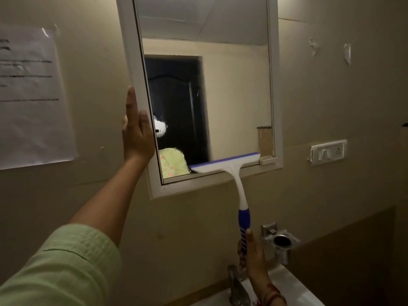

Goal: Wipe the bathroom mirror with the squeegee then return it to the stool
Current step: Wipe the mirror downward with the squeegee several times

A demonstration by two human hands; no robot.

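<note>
Your right hand [251,252] wraps its fingers around the squeegee [234,171] handle, blade at the mirror [231,96] bottom right; your left hand [138,129], fingers flat together, steadies the frame. A loose low grip risks tilting the blade, leaving streaks.

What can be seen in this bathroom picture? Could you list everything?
Mirror: one, white frame, on the wall, centre.
Squeegee: one, white with blue handle, blade at the mirror's bottom right.
Paper notice: one, white, wall at left.
Switch plate: one, white, wall right of the mirror.
Metal holder: one, chrome, wall above the sink.
Tap: one, metal, on the sink.
Sink: one, white, bottom right.
Left hand: green sleeve, flat on the mirror frame's left edge.
Right hand: grip on the squeegee handle's end.
</note>
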